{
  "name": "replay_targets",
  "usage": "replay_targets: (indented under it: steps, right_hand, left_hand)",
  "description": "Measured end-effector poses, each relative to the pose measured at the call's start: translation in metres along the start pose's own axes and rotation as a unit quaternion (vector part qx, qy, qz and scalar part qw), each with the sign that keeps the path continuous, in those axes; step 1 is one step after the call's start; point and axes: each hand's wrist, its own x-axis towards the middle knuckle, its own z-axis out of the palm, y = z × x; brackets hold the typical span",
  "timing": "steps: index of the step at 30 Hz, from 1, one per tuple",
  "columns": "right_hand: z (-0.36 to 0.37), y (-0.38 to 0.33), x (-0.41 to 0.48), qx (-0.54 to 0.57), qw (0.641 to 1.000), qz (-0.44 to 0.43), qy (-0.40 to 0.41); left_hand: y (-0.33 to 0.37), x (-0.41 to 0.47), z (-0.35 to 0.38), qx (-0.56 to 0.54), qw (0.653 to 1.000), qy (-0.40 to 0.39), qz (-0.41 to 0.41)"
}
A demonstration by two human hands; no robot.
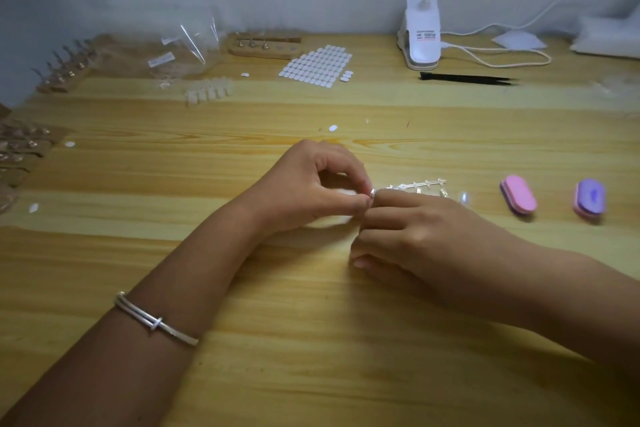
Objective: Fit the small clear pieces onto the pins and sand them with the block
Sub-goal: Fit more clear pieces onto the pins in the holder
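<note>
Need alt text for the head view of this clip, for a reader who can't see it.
Two hands meet at the middle of a wooden table: the left hand pinches a tiny piece against the right hand, beside a clear strip. A pink block and a purple block lie to the right; a sticker sheet and clip lamp sit behind.

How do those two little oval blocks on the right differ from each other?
The pink block is pink all over its top; the purple block is purple with a darker patch in its middle. The pink block lies nearer the hands, the purple block farther right. The pink block is angled more than the purple one. Both are rounded ovals lying flat on the wooden table, untouched.
</note>
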Motion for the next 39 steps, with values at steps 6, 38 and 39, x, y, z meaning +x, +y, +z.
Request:
replay_targets:
  steps: [6,38,39]
  right_hand:
    - [0.002,-0.003,0.005,-0.025,0.999,0.012,0.017]
    - [-0.028,0.047,0.007,0.259,0.929,0.190,0.184]
    - [-0.029,0.047,0.008,0.263,0.930,0.192,0.171]
  left_hand:
    - [0.000,0.000,0.000,0.005,1.000,-0.006,0.000]
    - [0.024,-0.003,0.007,-0.061,0.992,0.110,0.010]
    - [0.024,-0.003,0.007,-0.059,0.993,0.103,0.008]
